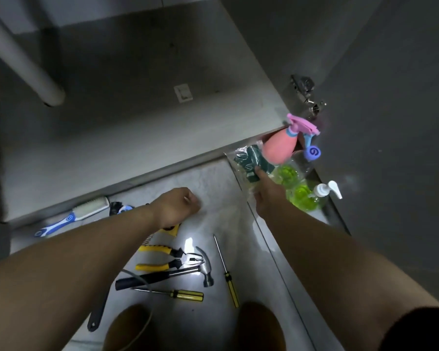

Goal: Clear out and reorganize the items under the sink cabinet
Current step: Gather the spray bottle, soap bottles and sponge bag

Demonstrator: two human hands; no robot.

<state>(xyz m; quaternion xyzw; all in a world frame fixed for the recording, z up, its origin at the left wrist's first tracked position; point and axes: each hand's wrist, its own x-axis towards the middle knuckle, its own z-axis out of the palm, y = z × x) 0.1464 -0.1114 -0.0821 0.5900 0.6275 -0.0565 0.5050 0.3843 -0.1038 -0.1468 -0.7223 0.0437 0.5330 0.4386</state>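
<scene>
My right hand reaches to the right of the cabinet opening and pinches a clear plastic bag of dark green scouring pads, thumb on top of it. The bag lies against a pink spray bottle with a pink and blue trigger. Two bottles of green liquid stand right behind, a plain one and a white-pump one. My left hand hovers over the floor in front of the cabinet, fingers curled into a fist with nothing visible in it. The cabinet floor is bare.
A white drain pipe comes down at the cabinet's left. The open cabinet door with its hinge stands at right. On the floor lie a blue-white brush, yellow pliers, a hammer, two screwdrivers and a black wrench.
</scene>
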